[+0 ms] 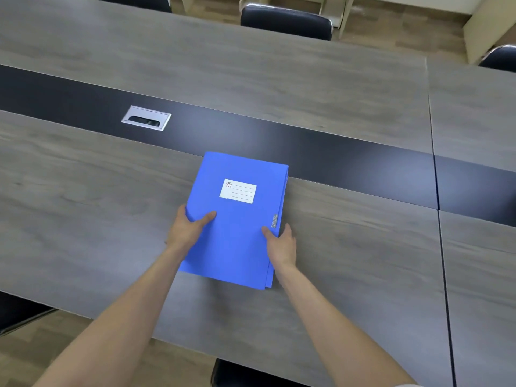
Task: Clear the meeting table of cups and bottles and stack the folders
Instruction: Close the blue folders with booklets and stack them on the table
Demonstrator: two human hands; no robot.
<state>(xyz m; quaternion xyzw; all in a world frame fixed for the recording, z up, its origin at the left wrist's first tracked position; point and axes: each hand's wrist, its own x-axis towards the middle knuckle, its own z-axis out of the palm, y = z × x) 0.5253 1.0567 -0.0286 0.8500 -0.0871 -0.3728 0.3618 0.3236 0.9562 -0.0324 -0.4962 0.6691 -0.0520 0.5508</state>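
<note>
A stack of blue folders [237, 241] lies on the grey wooden meeting table [97, 219], the top one bearing a white label. My left hand [187, 230] grips the stack's left edge, thumb on top. My right hand [280, 244] grips its right edge beside a small metal clasp, thumb on the cover. The folder edges line up closely, with lower ones peeking out at the right side. No cups or bottles are in view.
A dark strip runs across the table's middle with a silver cable port [146, 118]. Black chairs stand at the far side [286, 22], the far right [499, 58] and the near edge [237, 372]. A seam joins a second table section at right.
</note>
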